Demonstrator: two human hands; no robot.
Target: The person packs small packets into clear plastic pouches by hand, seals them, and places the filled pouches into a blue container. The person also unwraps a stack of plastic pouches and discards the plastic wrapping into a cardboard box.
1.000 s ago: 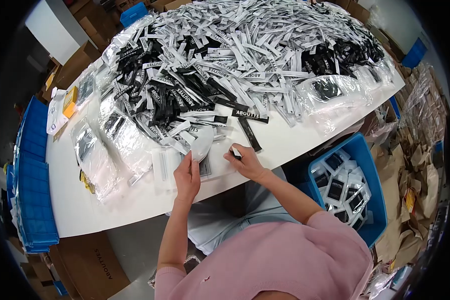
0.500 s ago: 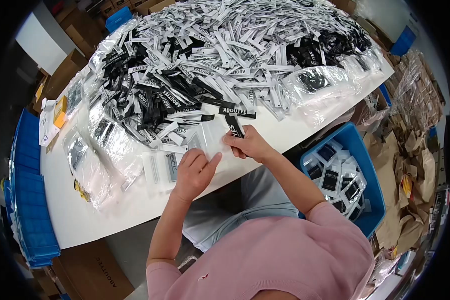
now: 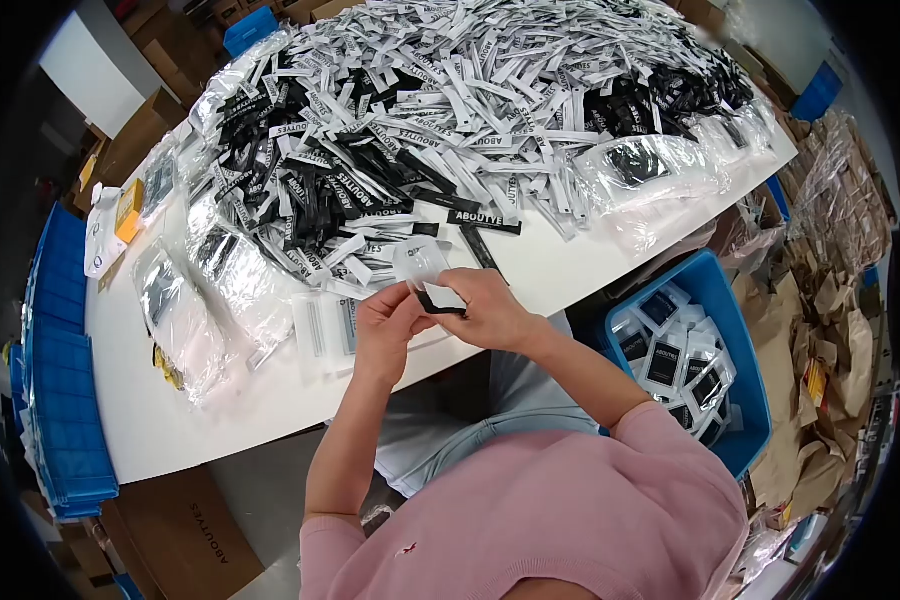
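Observation:
My left hand (image 3: 384, 330) pinches the edge of a small clear plastic bag (image 3: 419, 260), which stands up between my hands above the table edge. In my right hand (image 3: 492, 308), closed at the bag's mouth, is a black sachet (image 3: 437, 303); part of it is hidden by the fingers and I cannot tell how far it sits inside the bag. Beside my left hand lie flat clear bags (image 3: 320, 330) with a grey printed panel. Another narrow black sachet (image 3: 482, 247) rests on the table just beyond my right hand.
A large heap of white and black stick sachets (image 3: 490, 110) covers the back of the white table (image 3: 170, 440). Plastic-wrapped bundles (image 3: 180, 310) lie at left. A blue bin (image 3: 745, 400) with filled bags stands at right, near brown paper (image 3: 770, 440). Blue crates (image 3: 60, 380) line the left.
My hands have come together, and the bag is lifted from the table between them. The black sachet in my right hand has turned and moved toward the bag; another black sachet now shows on the table.

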